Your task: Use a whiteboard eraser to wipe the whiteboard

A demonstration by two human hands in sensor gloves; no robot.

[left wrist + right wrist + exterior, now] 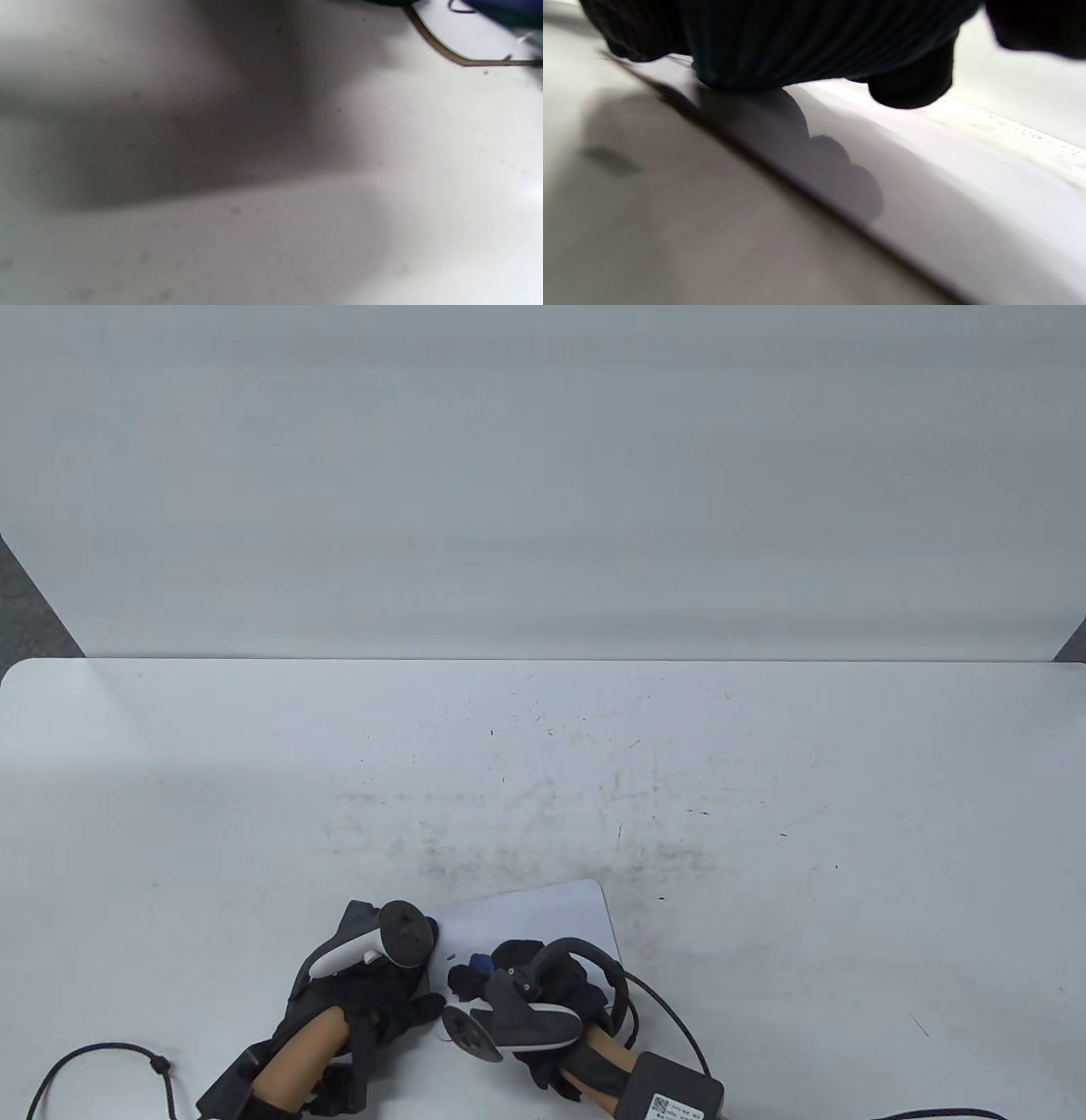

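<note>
A small white whiteboard [543, 920] lies flat at the table's near edge. My right hand [517, 993] grips a blue whiteboard eraser [480, 962] and presses it on the board's near left part. In the right wrist view the dark ribbed eraser [806, 42] sits on the board [946, 199] under my gloved fingers [908, 89]. My left hand [373, 984] rests at the board's left edge, with its fingers mostly hidden under the tracker. The left wrist view shows the board's corner [479, 42] and a bit of blue eraser [505, 10].
The white table [764, 780] has grey smudges and small dark specks in its middle. A white wall panel [543, 475] stands behind its far edge. A black cable [670, 1014] and a small box [670, 1090] trail from my right wrist, and another cable [93, 1052] from my left.
</note>
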